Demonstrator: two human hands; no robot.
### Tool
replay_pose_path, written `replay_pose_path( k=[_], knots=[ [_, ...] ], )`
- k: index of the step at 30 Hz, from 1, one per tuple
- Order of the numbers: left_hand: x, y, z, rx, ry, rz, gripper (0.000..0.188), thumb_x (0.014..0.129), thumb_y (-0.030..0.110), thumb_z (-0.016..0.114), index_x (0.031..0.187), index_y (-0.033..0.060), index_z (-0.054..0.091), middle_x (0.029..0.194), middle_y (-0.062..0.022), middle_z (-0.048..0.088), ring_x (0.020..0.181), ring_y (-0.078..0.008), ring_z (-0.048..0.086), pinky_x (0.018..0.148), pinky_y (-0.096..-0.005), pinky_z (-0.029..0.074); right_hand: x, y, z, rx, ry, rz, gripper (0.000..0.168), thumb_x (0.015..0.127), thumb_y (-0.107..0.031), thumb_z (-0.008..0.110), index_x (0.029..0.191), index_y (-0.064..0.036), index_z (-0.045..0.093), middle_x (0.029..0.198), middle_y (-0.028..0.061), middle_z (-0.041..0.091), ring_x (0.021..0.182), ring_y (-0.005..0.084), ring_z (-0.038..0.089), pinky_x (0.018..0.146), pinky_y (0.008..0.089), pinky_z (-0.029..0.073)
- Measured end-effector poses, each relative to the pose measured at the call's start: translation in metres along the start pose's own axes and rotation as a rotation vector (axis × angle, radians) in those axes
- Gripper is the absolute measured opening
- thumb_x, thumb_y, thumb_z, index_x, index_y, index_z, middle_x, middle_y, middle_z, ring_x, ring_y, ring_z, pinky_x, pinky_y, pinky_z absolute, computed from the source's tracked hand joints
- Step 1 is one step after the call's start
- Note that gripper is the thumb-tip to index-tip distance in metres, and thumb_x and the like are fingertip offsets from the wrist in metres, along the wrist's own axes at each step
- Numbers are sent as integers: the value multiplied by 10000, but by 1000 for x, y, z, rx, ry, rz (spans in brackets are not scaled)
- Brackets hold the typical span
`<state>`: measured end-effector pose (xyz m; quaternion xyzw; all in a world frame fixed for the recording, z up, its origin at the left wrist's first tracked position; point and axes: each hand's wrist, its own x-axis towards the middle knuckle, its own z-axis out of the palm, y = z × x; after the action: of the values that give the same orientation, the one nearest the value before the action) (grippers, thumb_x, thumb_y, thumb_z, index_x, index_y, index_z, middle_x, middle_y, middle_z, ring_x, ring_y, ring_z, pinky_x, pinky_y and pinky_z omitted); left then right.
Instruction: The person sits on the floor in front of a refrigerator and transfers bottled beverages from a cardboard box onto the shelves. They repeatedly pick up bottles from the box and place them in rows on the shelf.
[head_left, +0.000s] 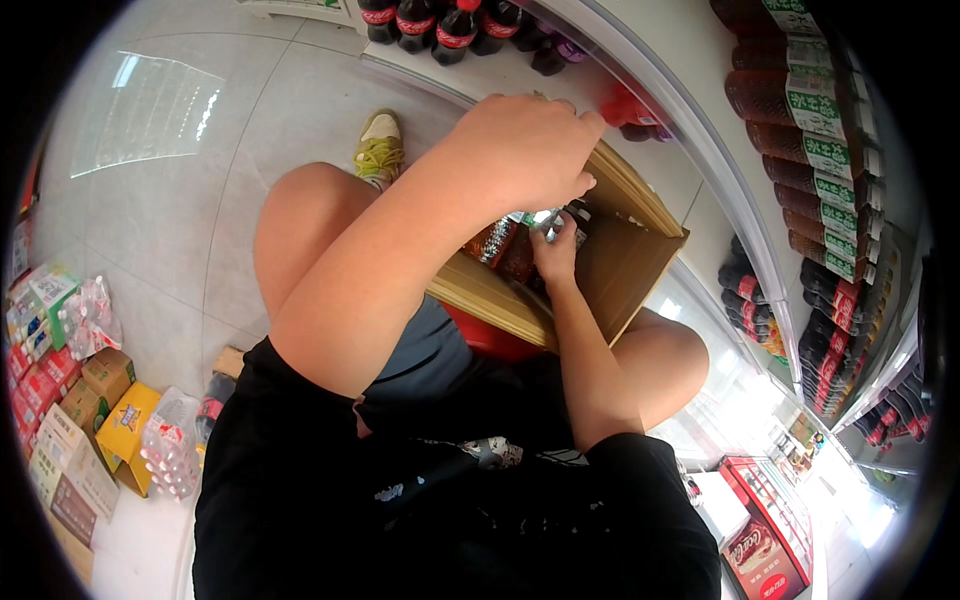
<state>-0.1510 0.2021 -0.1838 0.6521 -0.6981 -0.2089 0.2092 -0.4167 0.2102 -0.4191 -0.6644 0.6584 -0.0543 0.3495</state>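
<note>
An upright-walled cardboard box (630, 255) stands tilted between my knees, with bottles of dark brown drink (489, 241) inside, some with green and white labels. My right hand (556, 244) reaches into it, its thumb and fingers closed around the clear upper part of a bottle (546, 217). Above the box's far left edge is my left hand (536, 154), back up and fingers bent. Its fingertips are partly hidden, so whether it grips the box edge cannot be told. My left forearm hides part of the box.
A cooler shelf (457, 67) with cola bottles (454, 34) lies beyond the box. Rows of labelled brown bottles (817, 112) line the right side. Cartons (127, 427) and shrink-wrapped bottles (171, 442) sit on the tiled floor at left. A red display cabinet (772, 517) stands lower right.
</note>
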Motion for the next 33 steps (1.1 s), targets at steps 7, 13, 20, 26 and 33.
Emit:
replay_pose_path(
  k=[7, 13, 20, 26, 33],
  knots=[
    [2, 2, 1, -6, -21, 13, 412, 883, 325, 689, 1188, 55, 630, 1057, -132, 711, 1025, -340, 686, 850, -462, 562, -8, -21, -14, 33, -157, 109, 778, 858, -312, 709, 1480, -69, 309, 1273, 236, 632, 1140, 364, 637, 979, 432, 491],
    [4, 7, -6, -12, -134, -28, 477, 870, 297, 682, 1256, 40, 570, 1192, -180, 658, 1096, -369, 636, 913, -459, 527, -22, -55, -30, -214, -233, 73, 852, 863, -340, 643, 1547, -90, 201, 1165, 311, 667, 1084, 468, 648, 961, 503, 504],
    [3, 4, -1, -9, -106, -21, 449, 874, 306, 684, 1219, 34, 593, 1159, -165, 672, 1076, -362, 651, 895, -459, 537, -2, -79, -43, -530, -454, 71, 867, 880, -306, 614, 1601, -201, 144, 1216, 312, 636, 1104, 453, 643, 975, 518, 513],
    [2, 6, -10, 2, -151, -54, 463, 871, 299, 677, 1239, 35, 581, 1205, -180, 655, 1099, -374, 636, 918, -456, 525, 5, -65, -39, -573, -246, -117, 696, 878, -236, 598, 1532, -223, 361, 1478, 258, 373, 1276, 509, 482, 1044, 550, 468],
    [1, 4, -6, -5, -120, -40, 458, 864, 296, 683, 1231, 41, 582, 1187, -178, 661, 1101, -368, 636, 918, -458, 523, 18, -49, -22, -531, -233, -401, 720, 815, -160, 623, 1500, -211, 411, 1507, 255, 345, 1319, 500, 431, 1100, 548, 377]
  ],
)
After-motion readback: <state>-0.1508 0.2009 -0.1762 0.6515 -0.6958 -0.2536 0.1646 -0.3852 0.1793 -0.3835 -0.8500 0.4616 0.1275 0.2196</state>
